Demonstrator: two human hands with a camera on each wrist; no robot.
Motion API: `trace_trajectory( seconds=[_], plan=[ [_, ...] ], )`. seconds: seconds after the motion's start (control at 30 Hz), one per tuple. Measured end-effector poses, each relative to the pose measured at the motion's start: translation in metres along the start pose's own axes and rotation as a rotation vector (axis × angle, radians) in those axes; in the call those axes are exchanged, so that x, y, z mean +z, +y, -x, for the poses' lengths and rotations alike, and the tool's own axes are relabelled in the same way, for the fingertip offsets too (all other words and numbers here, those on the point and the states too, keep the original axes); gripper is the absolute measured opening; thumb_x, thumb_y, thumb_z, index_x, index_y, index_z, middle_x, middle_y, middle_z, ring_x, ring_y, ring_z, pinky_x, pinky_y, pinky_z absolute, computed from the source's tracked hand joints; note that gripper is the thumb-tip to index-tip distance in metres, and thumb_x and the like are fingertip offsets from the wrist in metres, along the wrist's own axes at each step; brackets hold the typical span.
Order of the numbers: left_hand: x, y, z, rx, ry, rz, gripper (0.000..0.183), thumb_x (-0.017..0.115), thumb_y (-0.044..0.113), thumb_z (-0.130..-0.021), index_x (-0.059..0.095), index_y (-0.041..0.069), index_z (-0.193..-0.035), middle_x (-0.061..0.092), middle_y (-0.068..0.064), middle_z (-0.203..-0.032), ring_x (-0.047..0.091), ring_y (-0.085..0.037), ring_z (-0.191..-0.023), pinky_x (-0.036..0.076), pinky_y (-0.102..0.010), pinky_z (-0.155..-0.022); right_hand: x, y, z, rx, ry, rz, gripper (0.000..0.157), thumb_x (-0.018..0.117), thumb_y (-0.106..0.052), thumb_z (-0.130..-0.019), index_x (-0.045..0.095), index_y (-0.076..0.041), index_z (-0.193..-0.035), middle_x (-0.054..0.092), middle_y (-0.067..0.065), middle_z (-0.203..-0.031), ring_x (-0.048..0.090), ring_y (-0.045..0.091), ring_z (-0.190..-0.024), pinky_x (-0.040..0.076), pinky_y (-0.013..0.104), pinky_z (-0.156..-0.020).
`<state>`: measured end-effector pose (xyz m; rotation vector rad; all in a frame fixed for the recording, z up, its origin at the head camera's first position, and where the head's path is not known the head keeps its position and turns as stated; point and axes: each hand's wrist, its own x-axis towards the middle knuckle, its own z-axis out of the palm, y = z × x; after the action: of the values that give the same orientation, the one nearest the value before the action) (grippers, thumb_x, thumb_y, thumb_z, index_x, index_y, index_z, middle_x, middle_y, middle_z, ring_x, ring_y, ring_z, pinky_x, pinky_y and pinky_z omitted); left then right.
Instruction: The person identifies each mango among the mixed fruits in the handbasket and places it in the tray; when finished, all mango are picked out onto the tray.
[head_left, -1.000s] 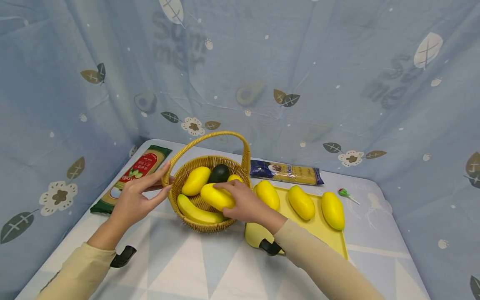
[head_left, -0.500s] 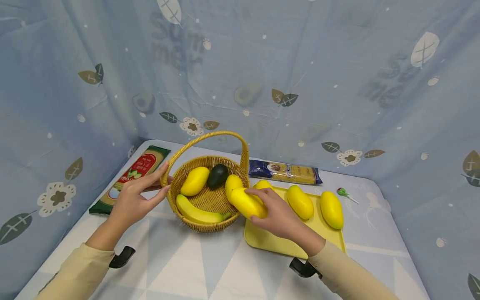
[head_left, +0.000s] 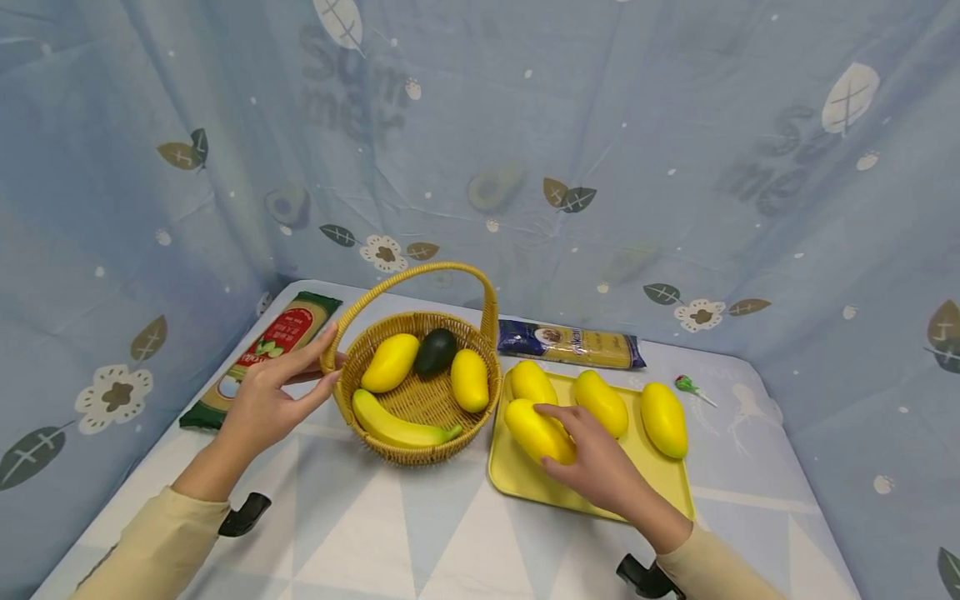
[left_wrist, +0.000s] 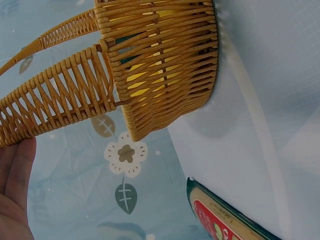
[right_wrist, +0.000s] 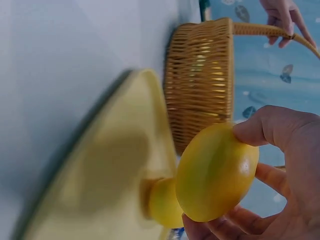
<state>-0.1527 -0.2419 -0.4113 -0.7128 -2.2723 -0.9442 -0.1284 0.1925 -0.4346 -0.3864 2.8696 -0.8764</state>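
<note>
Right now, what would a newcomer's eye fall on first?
Probably the basket left of the tray, its tall handle held by the left hand. Then the bright yellow mango that the right hand grips over that tray, with three more mangoes nearby.

At the lower left, the left hand (left_wrist: 15, 200) touched the handle (left_wrist: 55, 97) of a wicker basket (left_wrist: 172, 67), whose weave showed yellow and dark green within. A red-labelled packet (left_wrist: 222, 217) lay on the pale worktop (left_wrist: 270, 105), near a blue, flower-patterned cloth (left_wrist: 70, 185).
</note>
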Motion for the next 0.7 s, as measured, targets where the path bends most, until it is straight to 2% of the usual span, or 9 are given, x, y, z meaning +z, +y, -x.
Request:
trace_trajectory(
  seconds=[0.2, 0.37, 0.7],
  plan=[
    [0.001, 0.000, 0.000, 0.002, 0.006, 0.001, 0.084, 0.082, -0.014, -0.073, 0.053, 0.010, -0.148, 0.076, -0.010, -0.109, 0.064, 0.008, -0.099, 0.052, -0.008, -0.082, 0.018, 0.016, 0.002, 0.037, -0.030, -0.028, 0.063, 0.082, -0.024, -0.085, 0.057, -0.030, -0.143, 0.057, 0.005, -0.130, 0.056, 0.019, -0.110, 0.052, 0.043, -0.096],
    [0.001, 0.000, 0.000, -0.001, 0.004, 0.003, 0.084, 0.083, -0.013, -0.073, 0.053, 0.010, -0.149, 0.077, -0.010, -0.109, 0.064, 0.008, -0.099, 0.052, -0.008, -0.082, 0.031, 0.021, 0.003, 0.017, -0.055, -0.027, 0.063, 0.082, -0.023, -0.085, 0.057, -0.026, -0.143, 0.058, 0.006, -0.128, 0.057, 0.018, -0.108, 0.052, 0.043, -0.095],
    [0.001, -0.001, -0.001, 0.008, 0.011, 0.013, 0.085, 0.082, -0.015, -0.072, 0.053, 0.009, -0.148, 0.077, -0.011, -0.109, 0.062, 0.012, -0.101, 0.053, -0.009, -0.082, 0.034, 0.021, 0.002, 0.012, -0.085, -0.015, 0.064, 0.081, -0.028, -0.087, 0.055, -0.023, -0.146, 0.056, 0.009, -0.129, 0.058, 0.020, -0.109, 0.052, 0.045, -0.095]
  ],
)
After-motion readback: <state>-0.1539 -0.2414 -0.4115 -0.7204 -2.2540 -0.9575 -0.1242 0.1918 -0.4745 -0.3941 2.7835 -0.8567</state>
